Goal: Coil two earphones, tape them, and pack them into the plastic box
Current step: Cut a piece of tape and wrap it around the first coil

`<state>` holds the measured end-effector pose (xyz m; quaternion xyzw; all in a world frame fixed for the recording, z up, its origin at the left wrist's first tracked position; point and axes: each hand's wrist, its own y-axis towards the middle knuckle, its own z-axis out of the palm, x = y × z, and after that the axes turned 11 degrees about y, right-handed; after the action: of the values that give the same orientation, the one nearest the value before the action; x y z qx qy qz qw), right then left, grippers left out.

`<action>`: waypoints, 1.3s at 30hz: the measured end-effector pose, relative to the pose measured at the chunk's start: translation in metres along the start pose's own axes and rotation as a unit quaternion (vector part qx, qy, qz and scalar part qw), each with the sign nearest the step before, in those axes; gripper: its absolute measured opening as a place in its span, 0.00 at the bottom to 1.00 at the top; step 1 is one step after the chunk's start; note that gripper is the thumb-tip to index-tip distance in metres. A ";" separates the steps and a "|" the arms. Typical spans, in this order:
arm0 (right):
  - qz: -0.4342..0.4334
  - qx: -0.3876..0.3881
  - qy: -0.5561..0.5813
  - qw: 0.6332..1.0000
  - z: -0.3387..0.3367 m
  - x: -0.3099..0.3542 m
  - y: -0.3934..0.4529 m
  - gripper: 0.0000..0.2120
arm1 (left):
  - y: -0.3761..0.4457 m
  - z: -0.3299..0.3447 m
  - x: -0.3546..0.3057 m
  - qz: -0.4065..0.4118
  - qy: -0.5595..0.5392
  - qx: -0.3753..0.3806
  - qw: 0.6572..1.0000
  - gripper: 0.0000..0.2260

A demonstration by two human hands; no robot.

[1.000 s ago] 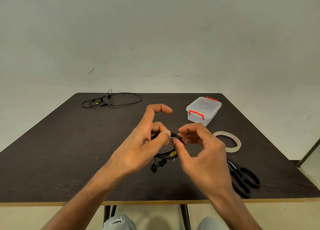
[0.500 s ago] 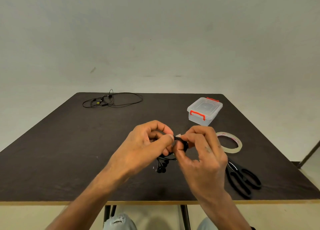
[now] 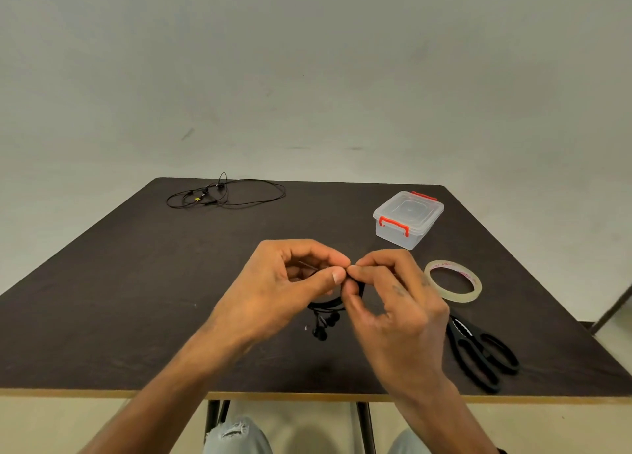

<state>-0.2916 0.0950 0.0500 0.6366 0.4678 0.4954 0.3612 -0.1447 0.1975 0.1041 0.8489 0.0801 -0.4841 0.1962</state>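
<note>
Your left hand (image 3: 273,293) and right hand (image 3: 396,313) meet above the middle of the dark bench (image 3: 119,299), fingertips touching. Both sets of fingers are curled narrow, pinching the coiled black earphone (image 3: 325,311) between them; its cable bundle shows just below your thumbs and its earbuds dangle at 6 o'clock from the pinch. Whether tape is on the coil, you cannot tell from here.

The second earphone (image 3: 225,195) lies uncoiled, loosely looped, at 11 o'clock near the far edge of the bench, well apart from your hands. The plastic box (image 3: 408,219), clear with red clasps and its lid on, sits at 1 o'clock from your hands. The roll of clear tape (image 3: 453,281) lies flat at 3 o'clock, just beside your right hand. The black scissors (image 3: 482,358) lie at 4 o'clock, near the front edge, blades partly hidden by your right hand.
</note>
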 end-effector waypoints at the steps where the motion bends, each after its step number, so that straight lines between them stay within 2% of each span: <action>1: 0.009 0.008 0.014 1.000 0.000 0.001 0.001 0.03 | 0.000 -0.001 0.001 0.005 0.010 0.001 1.000 0.05; 7: 0.147 0.056 0.122 0.980 -0.008 0.014 0.015 0.11 | -0.002 -0.003 0.006 0.062 0.078 -0.028 0.995 0.04; 12: 0.301 0.078 0.233 0.921 -0.015 0.021 0.030 0.11 | 0.001 -0.003 0.008 0.097 0.113 -0.043 0.988 0.03; 16: 0.346 0.098 0.235 0.903 -0.016 0.016 0.036 0.10 | 0.004 -0.010 0.009 0.181 0.254 -0.043 0.949 0.04; 18: 0.361 0.111 0.234 0.896 -0.015 0.013 0.039 0.10 | 0.005 -0.016 0.013 0.205 0.321 -0.022 0.924 0.08; 22: 0.391 0.159 0.251 0.871 -0.009 0.007 0.044 0.08 | 0.000 -0.019 0.017 0.226 0.370 -0.027 0.901 0.08; 25: 0.410 0.178 0.268 0.854 0.008 0.005 0.044 0.08 | -0.002 -0.024 0.023 0.203 0.393 -0.055 0.895 0.06; 29: 0.419 0.218 0.265 0.841 0.046 0.008 0.043 0.08 | -0.008 -0.044 0.042 0.129 0.400 -0.076 0.904 0.06; 35: 0.388 0.296 0.210 0.847 0.130 0.028 0.059 0.08 | -0.011 -0.104 0.077 0.024 0.480 -0.099 0.871 0.07; 37: 0.398 0.328 0.227 0.826 0.162 0.032 0.063 0.09 | -0.011 -0.126 0.093 -0.014 0.458 -0.095 0.884 0.06; 39: 0.416 0.360 0.242 0.799 0.192 0.039 0.065 0.09 | -0.013 -0.151 0.111 -0.055 0.397 -0.082 0.913 0.06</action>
<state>-0.0874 0.1130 0.0740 0.7138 0.3746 0.5314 -0.2602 0.0277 0.2652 0.0745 0.9465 0.2369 -0.1095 0.1901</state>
